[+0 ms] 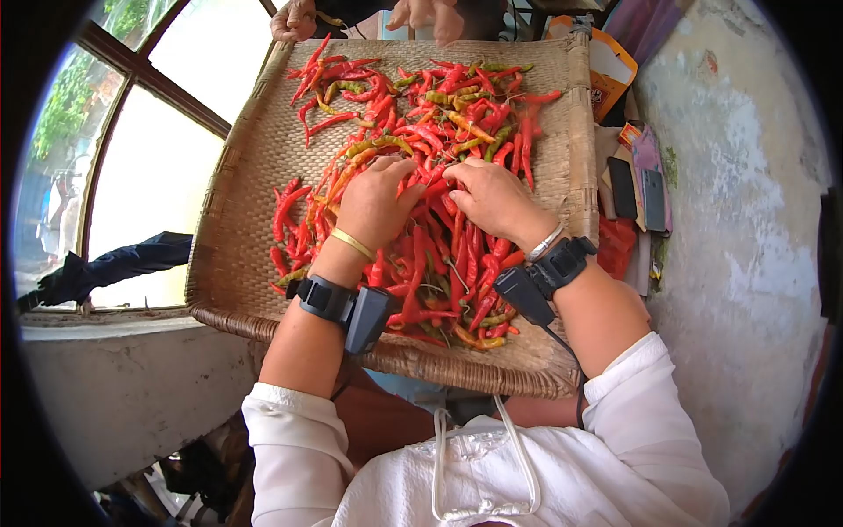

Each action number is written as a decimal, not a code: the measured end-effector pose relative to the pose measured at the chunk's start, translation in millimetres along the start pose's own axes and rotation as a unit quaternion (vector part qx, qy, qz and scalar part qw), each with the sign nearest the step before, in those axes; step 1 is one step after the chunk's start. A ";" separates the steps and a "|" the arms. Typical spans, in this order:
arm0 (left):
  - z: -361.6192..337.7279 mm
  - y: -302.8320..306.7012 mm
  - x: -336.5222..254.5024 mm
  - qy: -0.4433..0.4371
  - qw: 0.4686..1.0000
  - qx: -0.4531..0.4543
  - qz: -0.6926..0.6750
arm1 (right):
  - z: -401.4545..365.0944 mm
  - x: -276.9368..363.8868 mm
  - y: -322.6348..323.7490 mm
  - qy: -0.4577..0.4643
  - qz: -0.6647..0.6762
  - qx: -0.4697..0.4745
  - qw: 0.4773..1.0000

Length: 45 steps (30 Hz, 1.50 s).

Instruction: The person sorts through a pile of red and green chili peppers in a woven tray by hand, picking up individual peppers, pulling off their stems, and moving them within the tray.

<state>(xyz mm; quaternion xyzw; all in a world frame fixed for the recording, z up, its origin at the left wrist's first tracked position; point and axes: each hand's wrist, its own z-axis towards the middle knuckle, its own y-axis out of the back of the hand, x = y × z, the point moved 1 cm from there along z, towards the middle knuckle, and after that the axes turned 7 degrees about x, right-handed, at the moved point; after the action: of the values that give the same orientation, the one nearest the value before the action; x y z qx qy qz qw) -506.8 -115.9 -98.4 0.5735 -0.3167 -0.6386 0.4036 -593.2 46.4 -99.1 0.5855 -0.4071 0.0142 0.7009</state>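
A heap of chili peppers (426,263), mostly red with some green and orange, lies spread over a woven basket tray (562,189). My left hand (376,200) is over the middle of the heap, its fingers curled toward the thumb on a red chili pepper (405,185). Just across from it, my right hand (499,204) has its fingertips pinched at the peppers, facing the left one. What lies under the fingertips is partly hidden. Both wrists wear a bracelet and a black strapped device.
At the tray's far edge another person's hands (425,16) appear. To the right, two phones (652,198) lie beside an orange box (608,70), near a peeling wall (738,220). A window (132,149) with a sill is on the left.
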 end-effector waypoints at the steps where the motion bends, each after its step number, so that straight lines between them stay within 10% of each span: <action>1: -1.3 -4.7 -4.9 -0.005 0.999 0.008 0.047 | -0.6 1.1 -1.6 0.005 -0.009 0.014 1.000; 16: -10.8 11.1 -25.8 -0.080 0.985 0.069 0.135 | -2.1 9.7 -0.6 0.088 -0.037 -0.028 0.995; 23: -12.9 22.0 -33.0 -0.063 0.988 -0.079 -0.118 | -4.6 27.7 15.3 0.122 -0.016 -0.107 0.987; 26: -14.4 17.1 -33.6 -0.056 0.987 -0.039 -0.147 | -3.8 21.6 19.0 -0.001 0.335 -0.046 0.941; 33: -13.9 12.5 -24.8 0.052 0.937 0.166 -0.304 | -10.8 26.1 24.6 -0.042 0.594 -0.015 0.803; 35: -12.5 21.5 -26.3 0.063 0.896 0.174 -0.403 | -9.7 22.3 26.3 -0.050 0.588 -0.008 0.807; 37: -8.8 33.2 -15.6 0.153 0.857 0.168 -0.462 | -8.3 15.7 24.7 -0.045 0.316 -0.046 0.946; 41: 5.9 31.4 14.2 0.152 0.735 -0.166 -0.640 | -16.7 16.0 19.9 0.009 -0.089 0.009 0.996; 43: 3.9 31.3 19.0 0.167 0.744 -0.158 -0.627 | -18.5 15.8 14.3 0.004 -0.100 0.030 0.995; 45: 0.7 21.2 18.6 0.155 0.876 -0.086 -0.448 | -20.2 16.1 9.2 0.014 -0.127 0.113 0.985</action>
<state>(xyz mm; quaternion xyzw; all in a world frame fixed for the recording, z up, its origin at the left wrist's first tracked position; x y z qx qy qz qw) -504.6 -142.3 -88.7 0.7090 0.0969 -0.6785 0.1659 -575.8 58.7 -81.8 0.7080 -0.3152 -0.0207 0.6317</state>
